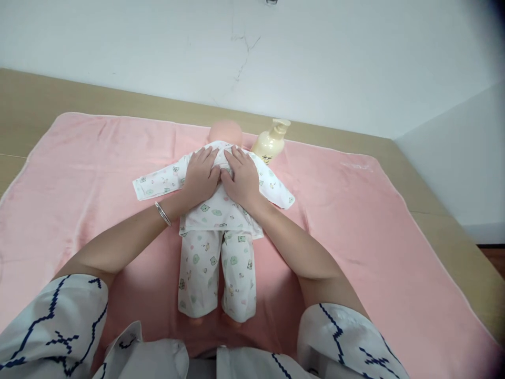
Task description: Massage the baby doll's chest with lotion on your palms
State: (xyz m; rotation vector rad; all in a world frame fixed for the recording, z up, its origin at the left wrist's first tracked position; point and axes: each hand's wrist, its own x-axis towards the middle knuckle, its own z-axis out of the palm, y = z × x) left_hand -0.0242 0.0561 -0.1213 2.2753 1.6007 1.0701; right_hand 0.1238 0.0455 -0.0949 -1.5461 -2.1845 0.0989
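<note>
A baby doll [223, 132] lies face down on a pink blanket [355, 221], dressed in a white printed top [215, 208] and matching trousers [215, 273]. My left hand [201, 173] lies flat on the doll's upper back, fingers stretched toward the neck. My right hand [242, 176] lies flat beside it on the same spot, its fingers slightly spread. The two hands touch at the thumbs. A silver bangle [162, 213] sits on my left wrist.
A cream pump bottle [270, 142] stands just right of the doll's head, close to my right hand. The blanket covers a wooden surface [31, 100] against a white wall. The right edge of the surface drops off to the floor.
</note>
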